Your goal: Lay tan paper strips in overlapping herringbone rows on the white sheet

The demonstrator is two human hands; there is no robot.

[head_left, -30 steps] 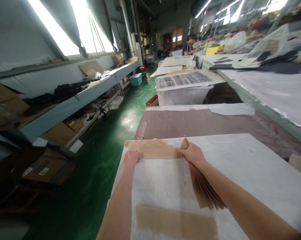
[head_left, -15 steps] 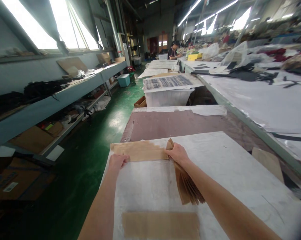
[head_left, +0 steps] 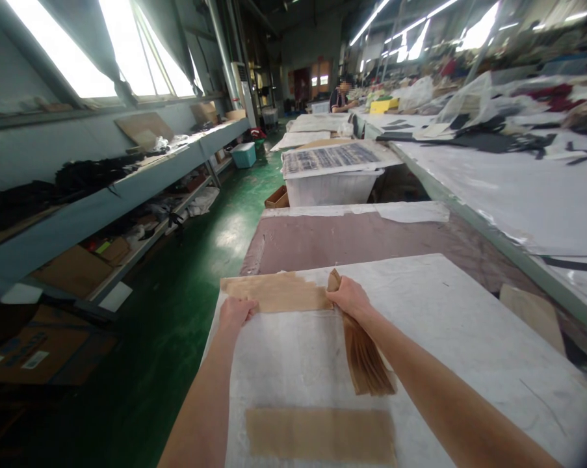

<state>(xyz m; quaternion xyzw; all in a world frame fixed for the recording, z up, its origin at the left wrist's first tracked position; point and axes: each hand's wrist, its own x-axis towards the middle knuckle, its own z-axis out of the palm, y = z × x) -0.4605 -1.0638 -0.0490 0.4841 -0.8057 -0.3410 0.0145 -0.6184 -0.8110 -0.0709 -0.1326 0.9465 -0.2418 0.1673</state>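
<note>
A thin tan strip (head_left: 288,292) lies along the far edge of a white-covered board (head_left: 293,364); whether it is cloth or paper I cannot tell. At the strip's lower left edge is my left hand (head_left: 237,312), its fingers closed on that edge. My right hand (head_left: 350,298), at the strip's right end, grips a bundle of brown strips (head_left: 366,361). The bundle's lower ends fan out beneath my wrist and rest on the board. A second tan strip (head_left: 320,434) lies flat nearer to me.
Beyond the board is a brownish surface (head_left: 322,240), then a white bin (head_left: 332,188) with a stained sheet over it. A long white table (head_left: 498,188) runs along the right. On the left stand shelves (head_left: 103,195) beside the green floor (head_left: 229,240). A person (head_left: 340,97) sits far ahead.
The whole view has shifted slightly to the right. Both hands keep nearly the same places at the tan strip, and the bundle stays in my right hand.
</note>
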